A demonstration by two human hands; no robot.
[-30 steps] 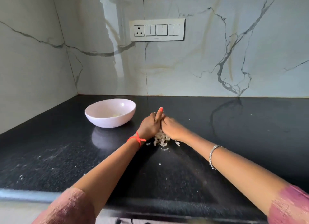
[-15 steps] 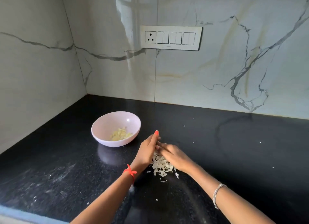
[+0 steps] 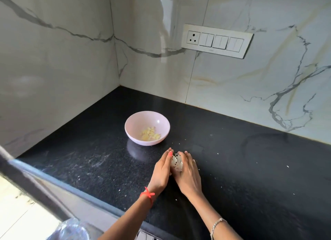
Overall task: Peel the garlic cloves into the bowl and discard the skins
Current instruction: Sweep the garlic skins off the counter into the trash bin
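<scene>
A pale pink bowl stands on the black counter and holds several peeled yellow garlic cloves. In front of it and a little to the right, a heap of white garlic skins lies on the counter. My left hand and my right hand press against the heap from either side with nearly straight fingers, cupping it between the palms. Most of the heap is hidden by the hands.
Small skin scraps lie scattered on the black counter. Marble walls meet in a corner behind the bowl, with a switch panel on the back wall. A clear plastic bag shows below the counter's front edge at lower left.
The hands have drawn the spread skins into a tight heap between the palms. The camera has moved up and tilted, so the bowl's cloves and the counter edge now show.
</scene>
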